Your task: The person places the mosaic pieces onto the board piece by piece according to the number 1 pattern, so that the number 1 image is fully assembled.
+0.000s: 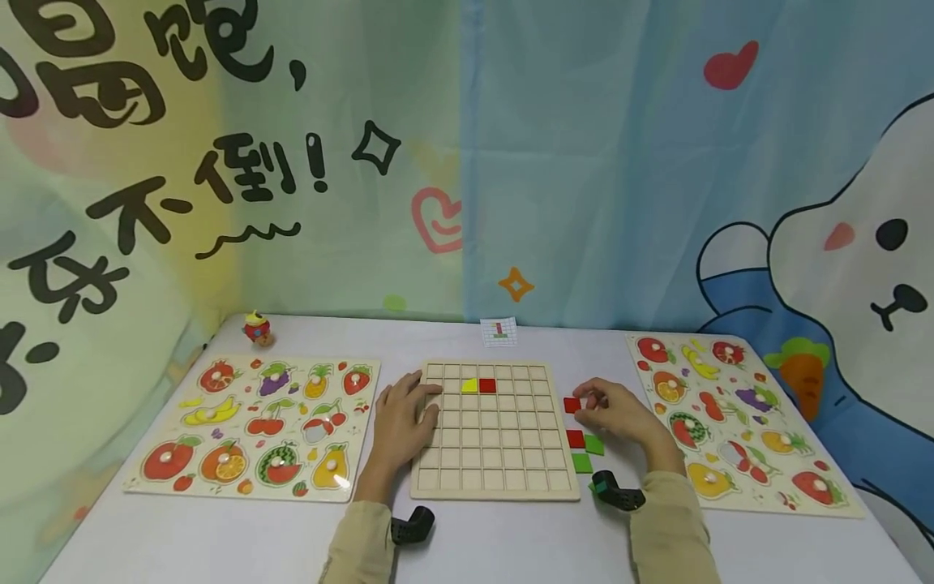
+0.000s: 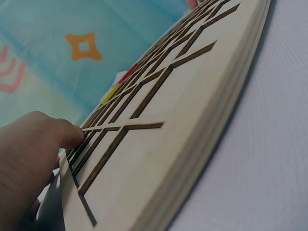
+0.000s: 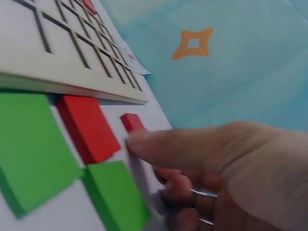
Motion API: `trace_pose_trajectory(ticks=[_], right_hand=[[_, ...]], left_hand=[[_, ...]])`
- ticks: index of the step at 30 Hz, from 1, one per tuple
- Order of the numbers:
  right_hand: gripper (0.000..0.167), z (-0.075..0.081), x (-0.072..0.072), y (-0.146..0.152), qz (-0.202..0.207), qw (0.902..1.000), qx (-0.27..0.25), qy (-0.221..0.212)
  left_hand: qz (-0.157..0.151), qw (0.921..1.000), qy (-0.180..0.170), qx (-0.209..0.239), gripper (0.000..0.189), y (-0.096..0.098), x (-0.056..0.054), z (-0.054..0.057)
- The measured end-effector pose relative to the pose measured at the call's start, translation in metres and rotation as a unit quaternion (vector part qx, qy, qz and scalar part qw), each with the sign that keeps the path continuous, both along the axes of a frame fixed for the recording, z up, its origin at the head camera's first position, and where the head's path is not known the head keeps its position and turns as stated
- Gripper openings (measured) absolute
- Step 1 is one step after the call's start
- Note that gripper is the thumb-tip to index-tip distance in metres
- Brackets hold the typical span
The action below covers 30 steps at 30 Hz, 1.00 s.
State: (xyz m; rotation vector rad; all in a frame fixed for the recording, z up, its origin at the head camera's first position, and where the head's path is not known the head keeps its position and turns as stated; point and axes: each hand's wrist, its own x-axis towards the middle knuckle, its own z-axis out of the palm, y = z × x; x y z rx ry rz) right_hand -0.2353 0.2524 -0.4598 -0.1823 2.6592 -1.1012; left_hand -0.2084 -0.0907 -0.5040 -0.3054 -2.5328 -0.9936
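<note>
A wooden grid board [image 1: 496, 495] lies flat on the table between the hands. In its second row from the far side sit a yellow tile [image 1: 469, 386] and a red tile [image 1: 487, 386], side by side. My left hand [image 1: 403, 422] rests on the board's left edge, fingers relaxed and thumb near the grid. To the right of the board, my right hand [image 1: 616, 412] pinches a loose red tile [image 1: 571, 405] between thumb and fingers; the thumb [image 3: 149, 147] covers its near end in the right wrist view. Nearer me lie another red tile [image 3: 89, 127] and several green tiles [image 3: 33, 149].
Fruit puzzle boards lie at the left [image 1: 241, 430] and right [image 1: 737, 422]. A small card with a printed pattern [image 1: 499, 332] stands behind the grid board. A little cupcake-like figure [image 1: 258, 329] is at the back left corner. A printed curtain [image 1: 569, 162] hangs behind the table.
</note>
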Motion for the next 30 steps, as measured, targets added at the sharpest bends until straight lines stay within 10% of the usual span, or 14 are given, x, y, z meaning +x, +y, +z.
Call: trace_pose_trajectory(ticks=[8,30], right_hand=[[0.030,0.003,-0.002,-0.008,-0.064,0.9967,0.035,0.035],[0.031,-0.002,-0.005,-0.031,-0.087,0.9937,0.024,0.066]], left_hand=[[-0.001,0.9998,-0.017,-0.007,0.025,0.003,-0.003,0.002],[-0.004,0.9998,-0.015,-0.008,0.026,-0.003,-0.001,0.000]])
